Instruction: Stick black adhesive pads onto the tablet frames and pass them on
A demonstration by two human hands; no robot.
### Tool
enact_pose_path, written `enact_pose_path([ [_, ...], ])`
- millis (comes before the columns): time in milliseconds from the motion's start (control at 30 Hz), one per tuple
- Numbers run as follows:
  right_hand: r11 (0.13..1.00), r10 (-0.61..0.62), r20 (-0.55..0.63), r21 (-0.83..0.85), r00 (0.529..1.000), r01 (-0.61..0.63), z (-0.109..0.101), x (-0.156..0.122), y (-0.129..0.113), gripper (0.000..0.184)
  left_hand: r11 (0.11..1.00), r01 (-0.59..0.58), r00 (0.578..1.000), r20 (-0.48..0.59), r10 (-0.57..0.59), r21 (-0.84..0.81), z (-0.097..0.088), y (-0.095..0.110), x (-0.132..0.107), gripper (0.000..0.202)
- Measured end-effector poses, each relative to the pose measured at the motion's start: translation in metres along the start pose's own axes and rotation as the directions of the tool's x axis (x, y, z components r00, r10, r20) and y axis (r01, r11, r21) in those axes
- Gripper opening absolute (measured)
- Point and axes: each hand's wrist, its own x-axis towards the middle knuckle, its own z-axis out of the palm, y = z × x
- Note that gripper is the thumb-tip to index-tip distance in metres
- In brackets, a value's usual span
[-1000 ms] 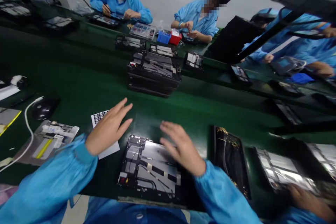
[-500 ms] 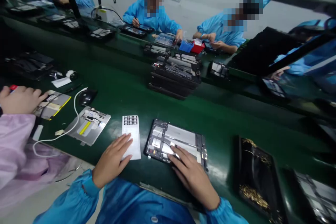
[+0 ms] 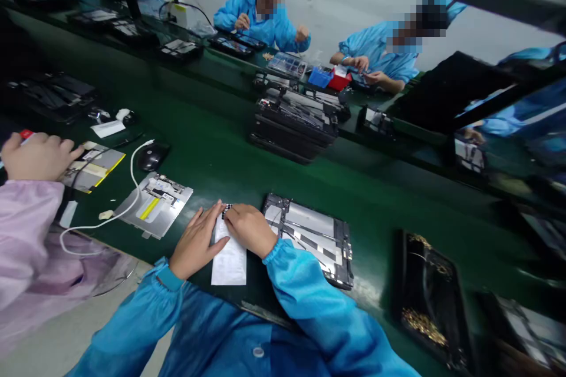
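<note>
A narrow white sheet (image 3: 230, 265) with rows of small black stickers (image 3: 227, 210) at its far end lies in front of me. My left hand (image 3: 200, 241) rests on the sheet's left edge, its fingers stretched out. Over the stickers is my right hand (image 3: 251, 228), with its fingers bent and pinched together. Whatever is between those fingertips is hidden. Just right of the sheet lies an opened tablet (image 3: 309, 218) with its inner parts showing, partly covered by my right wrist and sleeve.
A tall stack of tablet housings (image 3: 294, 129) stands behind. To the right sits a black tray (image 3: 427, 283) with small gold-coloured pieces. On the left are a metal panel (image 3: 165, 212), a white cable (image 3: 132, 188), a black mouse (image 3: 152, 156) and a neighbour's hand (image 3: 39, 156).
My right hand has left the opened tablet and moved left onto the sticker end of the white sheet, its fingers now bent. The sheet has shifted slightly towards me. My left hand stays on it.
</note>
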Motion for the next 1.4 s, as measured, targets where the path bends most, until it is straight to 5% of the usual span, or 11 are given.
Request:
enact_pose_path([
  [233, 0.995, 0.101, 0.043, -0.013, 0.994, -0.101, 0.004, 0.01, -0.014, 0.026, 1.0, -0.018, 0.999, -0.047, 0.019, 0.018, 0.004, -0.003, -0.003, 0.083],
  [400, 0.983, 0.156, 0.058, 0.092, 0.986, -0.16, -0.013, 0.016, -0.002, 0.016, 0.999, -0.031, 0.998, -0.06, 0.033, 0.038, 0.008, -0.008, 0.002, 0.085],
  [500, 0.911, 0.218, -0.112, 0.38, 0.969, -0.161, -0.039, -0.018, 0.018, 0.014, 0.998, -0.044, 0.998, -0.041, 0.046, 0.038, 0.005, -0.01, 0.005, 0.081],
  [633, 0.762, 0.394, -0.355, 0.642, 0.848, -0.085, -0.065, -0.104, 0.038, 0.012, 0.996, -0.091, 0.987, -0.134, 0.09, 0.004, -0.006, 0.0, 0.002, 0.065],
  [800, 0.822, 0.462, -0.304, 0.499, 0.833, -0.274, -0.046, -0.188, 0.028, 0.01, 0.981, -0.167, 0.942, -0.308, 0.129, -0.099, -0.007, 0.052, -0.011, 0.034],
  [1000, 0.921, 0.378, -0.388, 0.248, 0.841, -0.299, -0.014, -0.188, 0.009, 0.011, 0.942, -0.298, 0.941, -0.211, 0.263, -0.157, 0.032, 0.115, 0.005, 0.02],
  [1233, 0.893, 0.448, -0.423, 0.174, 0.787, -0.415, -0.012, -0.2, 0.018, 0.012, 0.933, -0.329, 0.933, -0.205, 0.297, -0.147, 0.052, 0.128, 0.018, 0.017],
  [1400, 0.892, 0.452, -0.41, 0.185, 0.792, -0.413, -0.009, -0.205, 0.02, 0.011, 0.932, -0.313, 0.94, -0.195, 0.278, -0.181, 0.059, 0.136, 0.023, 0.016],
])
